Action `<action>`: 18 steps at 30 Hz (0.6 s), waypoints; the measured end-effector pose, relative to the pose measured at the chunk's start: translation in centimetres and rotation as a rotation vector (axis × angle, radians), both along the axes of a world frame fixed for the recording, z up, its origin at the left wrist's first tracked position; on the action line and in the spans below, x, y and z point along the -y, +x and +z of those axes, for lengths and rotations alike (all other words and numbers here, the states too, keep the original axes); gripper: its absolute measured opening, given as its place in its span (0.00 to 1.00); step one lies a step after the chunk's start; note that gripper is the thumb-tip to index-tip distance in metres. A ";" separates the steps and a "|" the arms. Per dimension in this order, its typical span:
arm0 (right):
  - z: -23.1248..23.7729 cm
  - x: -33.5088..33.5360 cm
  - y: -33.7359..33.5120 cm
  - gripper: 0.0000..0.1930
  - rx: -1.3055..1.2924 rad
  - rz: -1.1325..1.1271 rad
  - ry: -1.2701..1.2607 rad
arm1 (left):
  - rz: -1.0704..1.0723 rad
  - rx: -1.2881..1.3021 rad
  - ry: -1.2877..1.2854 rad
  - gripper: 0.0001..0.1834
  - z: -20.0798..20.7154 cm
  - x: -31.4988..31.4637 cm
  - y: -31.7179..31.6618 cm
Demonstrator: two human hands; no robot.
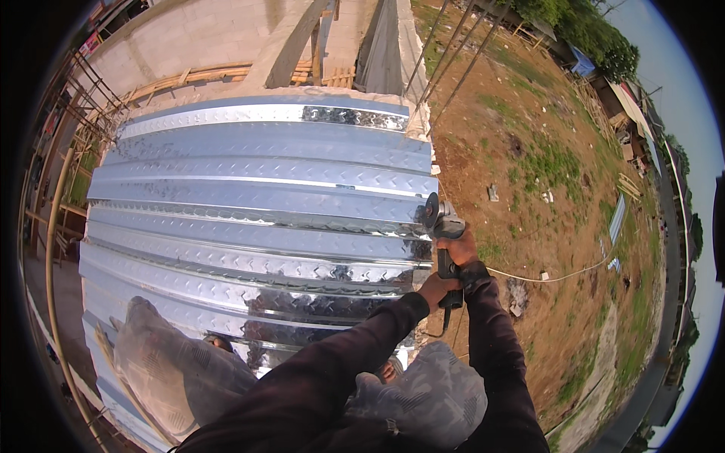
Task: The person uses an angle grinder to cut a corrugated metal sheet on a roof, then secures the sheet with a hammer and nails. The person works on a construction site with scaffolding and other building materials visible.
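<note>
An angle grinder (pixel 447 224) with a dark body is held in both my hands at the right edge of the ribbed metal decking sheets (pixel 264 173). My right hand (pixel 459 247) is wrapped round the front of its body, just behind the head. Lower down, my left hand (pixel 439 291) is closed on the rear handle. The cutting disc (pixel 432 210) stands upright at the sheet edge; whether it touches the metal I cannot tell. From the grinder's rear end a dark cord hangs down.
Beyond the decking's right edge the ground (pixel 521 196) lies lower, with grass and rubble. A pale cable (pixel 559 278) stretches off to the right. Steel rods (pixel 453 64) rise at the far right corner. A bamboo pole (pixel 54 226) stands at the left, and a block wall (pixel 189 38) behind.
</note>
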State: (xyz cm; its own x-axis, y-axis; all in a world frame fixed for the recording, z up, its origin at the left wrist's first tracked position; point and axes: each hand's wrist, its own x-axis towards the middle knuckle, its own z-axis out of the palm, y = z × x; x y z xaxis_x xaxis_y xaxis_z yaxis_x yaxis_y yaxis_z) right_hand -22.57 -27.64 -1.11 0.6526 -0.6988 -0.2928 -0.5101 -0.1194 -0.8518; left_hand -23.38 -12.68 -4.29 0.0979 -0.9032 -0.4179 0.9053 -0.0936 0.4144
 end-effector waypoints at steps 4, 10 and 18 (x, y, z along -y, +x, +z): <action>1.0 -0.6 0.2 0.45 -0.028 0.002 0.009 | -0.040 -0.003 0.020 0.09 0.5 -0.2 0.6; -0.6 -0.1 0.1 0.36 -0.098 -0.022 -0.118 | -0.042 -0.034 0.026 0.09 0.4 -0.2 0.5; -0.4 -0.4 -0.4 0.37 -0.084 -0.044 -0.031 | -0.059 -0.019 0.038 0.13 0.4 -0.5 0.4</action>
